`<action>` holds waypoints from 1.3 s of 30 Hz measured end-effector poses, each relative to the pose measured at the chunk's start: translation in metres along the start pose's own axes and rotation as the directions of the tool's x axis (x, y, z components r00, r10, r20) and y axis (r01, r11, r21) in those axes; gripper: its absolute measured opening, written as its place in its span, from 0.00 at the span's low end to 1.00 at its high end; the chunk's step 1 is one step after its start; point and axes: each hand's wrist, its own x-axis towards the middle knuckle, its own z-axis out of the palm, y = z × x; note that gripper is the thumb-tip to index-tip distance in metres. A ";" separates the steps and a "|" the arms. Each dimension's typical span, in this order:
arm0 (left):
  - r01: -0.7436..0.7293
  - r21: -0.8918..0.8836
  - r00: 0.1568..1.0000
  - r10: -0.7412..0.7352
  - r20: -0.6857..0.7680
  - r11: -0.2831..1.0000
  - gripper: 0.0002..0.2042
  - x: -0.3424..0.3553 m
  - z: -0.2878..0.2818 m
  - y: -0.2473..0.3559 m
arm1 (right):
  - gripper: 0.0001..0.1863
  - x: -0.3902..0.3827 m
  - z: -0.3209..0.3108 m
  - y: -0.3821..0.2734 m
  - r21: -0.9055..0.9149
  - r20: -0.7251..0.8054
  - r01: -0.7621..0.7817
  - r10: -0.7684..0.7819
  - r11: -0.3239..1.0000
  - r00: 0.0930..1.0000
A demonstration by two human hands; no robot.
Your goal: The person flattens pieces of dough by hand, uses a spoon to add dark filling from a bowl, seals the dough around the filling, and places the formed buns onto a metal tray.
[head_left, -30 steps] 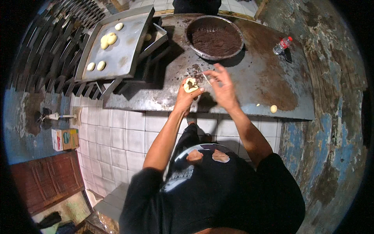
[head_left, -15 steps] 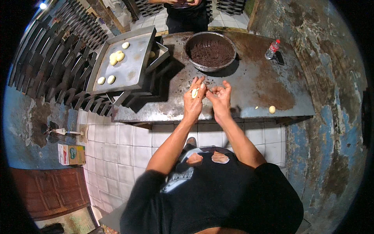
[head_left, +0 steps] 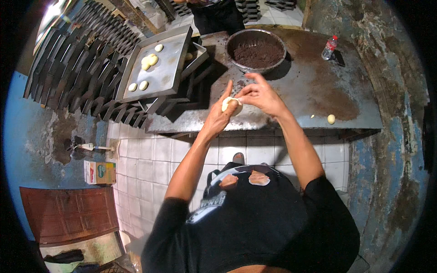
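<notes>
A pale piece of dough (head_left: 226, 104) rests in my left hand (head_left: 217, 119), its fingers curled around it above the table's near edge. My right hand (head_left: 265, 98) reaches in from the right, thumb and fingertips pinched on the dough's upper edge, which stretches a little. Beyond my hands stands a round metal bowl (head_left: 249, 69) with dark brown crumbly filling (head_left: 259, 54). Far to the right, one dough ball (head_left: 331, 119) lies beside a small dough scrap (head_left: 312, 116). Several dough balls (head_left: 149, 61) sit on a metal tray (head_left: 163, 75) at the left.
The tray rests on other trays at the left of the worn metal table (head_left: 298, 107). A bottle with a red cap (head_left: 329, 48) stands at the back right. Many dark metal pans (head_left: 68, 68) are stacked at far left. Across the table is another person (head_left: 218, 18).
The view has shifted, so the scene sits further right. My right hand has turned over toward my left and now pinches the dough's edge; before, the hands were side by side with fingers raised.
</notes>
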 end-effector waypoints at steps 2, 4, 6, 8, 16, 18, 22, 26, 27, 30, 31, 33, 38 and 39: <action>-0.014 0.049 1.000 0.013 0.016 0.999 0.27 -0.003 -0.001 -0.002 | 0.33 0.007 0.001 -0.011 -0.102 0.235 -0.048 0.071 0.994 0.969; -0.095 0.118 0.995 0.091 0.034 0.988 0.25 -0.006 -0.010 -0.025 | 0.30 0.001 0.022 -0.036 -0.372 0.343 0.198 -0.064 0.907 0.937; -0.078 -0.093 0.997 0.078 -0.008 0.993 0.19 -0.019 -0.009 -0.012 | 0.25 -0.009 0.035 -0.049 -0.355 0.268 0.216 -0.123 0.909 0.956; 0.119 -0.036 0.993 -0.120 -0.016 0.992 0.24 -0.022 -0.027 -0.001 | 0.25 -0.007 0.046 -0.024 -0.116 -0.134 0.311 -0.325 0.943 0.936; -0.225 -0.491 0.962 0.112 -0.250 0.842 0.40 -0.030 -0.031 0.003 | 0.24 0.001 0.132 0.005 0.154 -0.211 0.287 -0.252 0.946 0.944; -0.347 -0.296 0.915 0.251 -0.315 0.890 0.33 -0.028 -0.053 -0.006 | 0.22 0.012 0.156 0.001 0.505 -0.121 0.098 -0.042 0.858 0.992; -0.117 -0.539 0.965 -0.033 -0.261 0.834 0.29 -0.017 -0.103 -0.016 | 0.24 0.055 0.185 0.014 0.644 0.056 -0.200 0.215 0.738 0.975; -0.263 -0.526 0.945 0.105 -0.311 0.809 0.27 -0.007 -0.172 -0.063 | 0.20 0.123 0.220 0.018 0.613 0.304 -0.407 0.274 0.677 0.913; -0.183 -0.671 0.976 0.051 -0.212 0.718 0.28 -0.005 -0.202 -0.075 | 0.19 0.146 0.231 0.021 0.571 0.391 -0.473 0.285 0.671 0.875; -0.378 -0.690 0.887 0.027 -0.461 0.617 0.38 0.007 -0.258 -0.088 | 0.19 0.230 0.255 0.036 0.387 0.303 -0.469 0.371 0.794 0.878; -0.421 -0.642 0.846 0.022 -0.533 0.641 0.38 0.008 -0.278 -0.093 | 0.21 0.263 0.259 0.043 0.229 0.212 -0.423 0.379 0.877 0.901; -0.379 -0.548 0.843 0.034 -0.537 0.745 0.35 0.004 -0.323 -0.119 | 0.27 0.316 0.278 0.060 -0.417 -0.029 -0.132 0.132 0.899 0.991; -0.307 -0.536 0.836 -0.046 -0.547 0.786 0.21 -0.023 -0.402 -0.159 | 0.32 0.348 0.313 0.104 -0.894 0.430 0.396 0.146 0.211 0.891; -0.309 -0.484 0.833 -0.013 -0.553 0.819 0.21 -0.027 -0.414 -0.168 | 0.31 0.355 0.312 0.115 -0.892 0.398 0.352 0.121 0.284 0.909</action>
